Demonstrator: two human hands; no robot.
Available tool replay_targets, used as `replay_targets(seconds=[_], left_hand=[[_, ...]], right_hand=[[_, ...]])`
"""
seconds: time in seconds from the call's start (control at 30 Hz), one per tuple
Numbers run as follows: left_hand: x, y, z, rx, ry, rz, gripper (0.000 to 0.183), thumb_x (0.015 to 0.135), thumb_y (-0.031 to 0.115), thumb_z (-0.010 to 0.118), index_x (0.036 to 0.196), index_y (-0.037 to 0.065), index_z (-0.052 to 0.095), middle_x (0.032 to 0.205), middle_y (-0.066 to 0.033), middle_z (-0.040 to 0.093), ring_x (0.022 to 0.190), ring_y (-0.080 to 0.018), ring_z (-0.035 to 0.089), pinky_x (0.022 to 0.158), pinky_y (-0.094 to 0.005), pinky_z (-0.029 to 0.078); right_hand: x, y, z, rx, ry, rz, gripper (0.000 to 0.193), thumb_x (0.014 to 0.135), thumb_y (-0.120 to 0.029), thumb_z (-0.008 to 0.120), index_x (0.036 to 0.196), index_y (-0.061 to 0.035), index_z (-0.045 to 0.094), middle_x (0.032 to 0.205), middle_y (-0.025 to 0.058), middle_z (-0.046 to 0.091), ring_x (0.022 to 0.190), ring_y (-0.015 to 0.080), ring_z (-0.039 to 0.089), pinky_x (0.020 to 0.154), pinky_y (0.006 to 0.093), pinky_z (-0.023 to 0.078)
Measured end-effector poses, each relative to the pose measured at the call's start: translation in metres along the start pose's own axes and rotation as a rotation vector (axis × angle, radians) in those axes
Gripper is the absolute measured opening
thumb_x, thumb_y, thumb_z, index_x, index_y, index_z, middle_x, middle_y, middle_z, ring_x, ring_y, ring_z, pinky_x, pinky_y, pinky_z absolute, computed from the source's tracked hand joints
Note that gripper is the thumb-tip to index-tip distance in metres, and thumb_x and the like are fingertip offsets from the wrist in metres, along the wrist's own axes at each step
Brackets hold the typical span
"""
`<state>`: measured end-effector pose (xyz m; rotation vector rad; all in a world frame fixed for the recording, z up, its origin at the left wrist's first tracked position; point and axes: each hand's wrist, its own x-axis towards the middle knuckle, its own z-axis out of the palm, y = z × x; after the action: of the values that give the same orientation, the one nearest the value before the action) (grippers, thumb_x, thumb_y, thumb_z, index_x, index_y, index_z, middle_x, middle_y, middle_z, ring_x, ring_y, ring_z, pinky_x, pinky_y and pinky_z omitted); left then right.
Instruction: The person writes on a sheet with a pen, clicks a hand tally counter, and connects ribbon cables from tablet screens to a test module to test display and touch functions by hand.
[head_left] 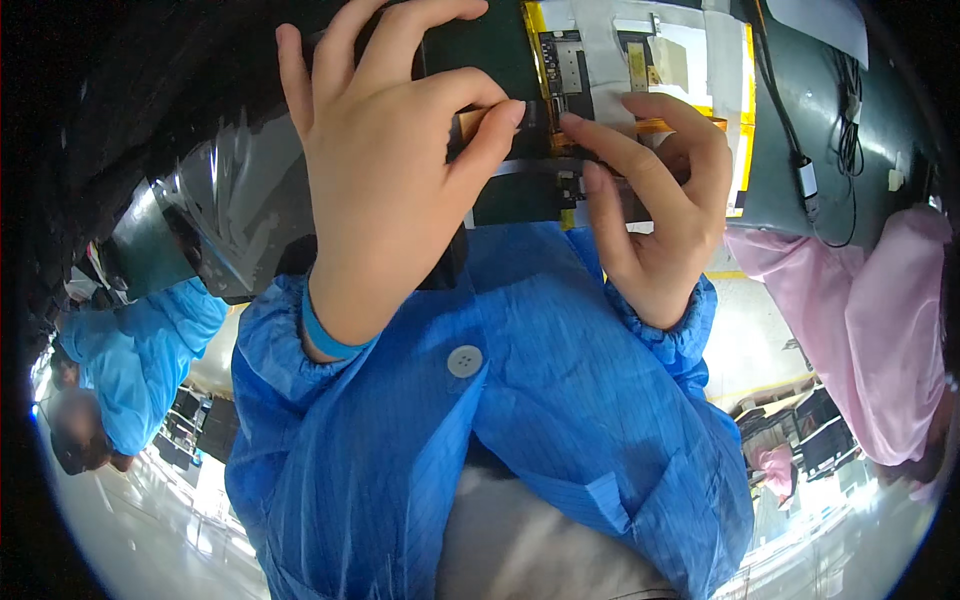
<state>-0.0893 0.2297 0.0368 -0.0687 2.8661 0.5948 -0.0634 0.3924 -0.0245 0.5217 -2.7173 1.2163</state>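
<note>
Between the thumb and bent index finger of my left hand (385, 150) is the end of a dark flat ribbon cable (530, 118), leading right toward an opened electronic device (600, 35). Its other fingers are raised and spread. The device shows a dark circuit board (572, 75), grey tape strips and yellow tape along its edges. My right hand (665, 190) reaches over the lower part of the device. Its index fingertip rests at the board beside the cable's end, and its thumb is apart, lower down. The cable's exact joint with the board is too small to make out.
Glossy dark film-covered panels (240, 200) lie at the left. A black cable with a pale connector (808, 180) and a bundled black cable (850, 125) lie right of the device on the green tabletop (510, 200). People in pink (860, 320) and light blue (150, 350) clothing are on either side.
</note>
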Motion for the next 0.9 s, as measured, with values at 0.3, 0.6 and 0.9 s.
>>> replay_targets(seconds=[0.3,0.6,0.9], left_hand=[[0.002,0.002,0.002,-0.013,0.004,0.018,0.013,0.070,0.017,0.069,0.062,0.010,0.063,0.115,-0.0052,0.054,0.125,-0.0344,0.032,0.106,-0.0594,0.006],[0.006,0.022,-0.004,-0.057,0.055,-0.079,0.014,0.069,0.022,0.072,0.066,0.012,0.062,0.112,-0.0057,0.056,0.124,-0.0323,0.035,0.105,-0.0621,0.002],[-0.014,0.017,0.011,0.015,0.239,0.423,0.013,0.070,0.023,0.072,0.079,0.018,0.064,0.085,0.0055,0.061,0.101,-0.0170,0.050,0.098,-0.0470,0.016]], right_hand=[[0.002,0.005,0.000,-0.084,-0.027,-0.099,0.034,0.065,-0.007,0.070,0.098,-0.0174,0.070,0.104,0.0076,0.054,0.074,0.0220,0.048,0.063,0.0305,0.042],[-0.006,0.008,-0.006,-0.026,0.286,-0.005,0.040,0.083,0.000,0.051,0.123,-0.0025,0.052,0.097,0.0075,0.051,0.076,0.0127,0.046,0.068,0.0252,0.039],[-0.018,0.000,-0.018,0.780,0.237,0.320,0.046,0.085,0.005,0.053,0.128,0.0061,0.038,0.091,0.0100,0.057,0.084,0.0144,0.057,0.078,0.0247,0.046]])
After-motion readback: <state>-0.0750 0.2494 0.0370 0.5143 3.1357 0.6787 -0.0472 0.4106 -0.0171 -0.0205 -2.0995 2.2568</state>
